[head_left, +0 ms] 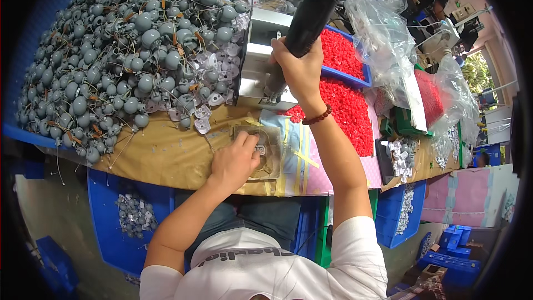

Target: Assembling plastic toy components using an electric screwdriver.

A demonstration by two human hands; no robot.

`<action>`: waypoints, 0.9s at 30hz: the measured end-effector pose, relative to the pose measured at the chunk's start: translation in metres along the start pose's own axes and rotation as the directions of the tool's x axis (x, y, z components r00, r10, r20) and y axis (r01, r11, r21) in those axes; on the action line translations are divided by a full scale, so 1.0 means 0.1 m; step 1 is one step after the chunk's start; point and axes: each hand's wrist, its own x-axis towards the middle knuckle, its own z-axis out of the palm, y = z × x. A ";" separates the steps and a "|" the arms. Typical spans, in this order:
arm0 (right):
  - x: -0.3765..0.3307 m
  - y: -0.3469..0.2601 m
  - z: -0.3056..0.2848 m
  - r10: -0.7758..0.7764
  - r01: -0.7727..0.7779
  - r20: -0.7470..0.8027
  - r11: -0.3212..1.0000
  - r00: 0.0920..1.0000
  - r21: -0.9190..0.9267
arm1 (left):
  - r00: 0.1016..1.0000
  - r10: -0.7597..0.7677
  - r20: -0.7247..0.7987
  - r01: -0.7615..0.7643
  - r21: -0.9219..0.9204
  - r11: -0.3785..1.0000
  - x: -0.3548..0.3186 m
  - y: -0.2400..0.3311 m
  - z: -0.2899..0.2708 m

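My right hand (301, 69) is wrapped round a black electric screwdriver (315, 14), which slants down with its lower end at a silver metal box (261, 69), apparently a screw feeder. The tip is hard to make out there. My left hand (236, 162) rests with bent fingers on a flat, brownish square fixture (267, 173) on the bench in front of me. A small pale part (260, 149) shows beside the fingertips; the fingers hide most of what lies under them.
A big heap of grey round housings with wires (133, 61) fills the left. Red small parts (347, 116) lie right of the screwdriver, some in a blue tray (347, 78). Clear plastic bags (383, 28) stand behind. Blue bins (133, 189) sit below the bench edge.
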 end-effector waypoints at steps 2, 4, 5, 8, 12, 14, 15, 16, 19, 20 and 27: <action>-0.05 0.02 -0.03 0.044 -0.042 0.031 0.996 0.999 -0.073 | 1.000 -0.003 -0.006 0.003 -0.006 1.000 -0.01 -0.01 0.00; -0.24 -0.06 -0.04 0.124 -0.120 0.046 0.989 0.991 -0.082 | 0.999 0.004 -0.035 -0.005 -0.029 1.000 0.00 -0.02 0.01; -0.38 -0.19 -0.03 0.195 -0.195 0.065 0.981 0.979 -0.012 | 0.999 0.005 -0.047 -0.007 -0.043 0.999 -0.01 -0.03 0.03; -0.72 -0.28 -0.09 0.207 -0.208 0.131 0.978 0.970 -0.005 | 0.999 0.021 -0.043 -0.023 -0.041 0.999 0.01 -0.04 0.03; -1.00 -0.27 -0.09 0.157 -0.159 0.106 0.987 0.982 0.012 | 0.999 -0.010 -0.032 0.009 -0.035 0.999 -0.01 -0.01 0.00; -1.05 -0.24 -0.10 0.075 -0.079 0.124 0.997 0.989 0.024 | 1.000 -0.018 -0.007 0.018 -0.028 0.999 0.00 0.00 -0.01; -1.08 -0.24 -0.09 0.083 -0.089 0.116 0.995 0.990 0.048 | 1.000 -0.022 0.006 0.022 -0.026 0.999 0.00 0.00 -0.01; -1.10 -0.24 -0.08 0.091 -0.100 0.110 0.992 0.990 0.075 | 1.000 -0.021 0.005 0.021 -0.026 0.999 0.00 0.00 -0.01; -1.14 -0.25 -0.12 0.120 -0.125 0.159 0.992 0.980 0.020 | 1.000 -0.018 0.001 0.018 -0.021 1.000 0.01 0.00 -0.01; -1.15 -0.25 -0.12 0.115 -0.120 0.166 0.993 0.979 0.018 | 1.000 -0.018 -0.002 0.018 -0.015 1.000 0.01 0.01 -0.01; -1.16 -0.23 -0.16 0.063 -0.059 0.229 0.998 0.971 -0.023 | 0.999 -0.002 -0.041 0.001 -0.027 1.000 0.02 -0.01 0.02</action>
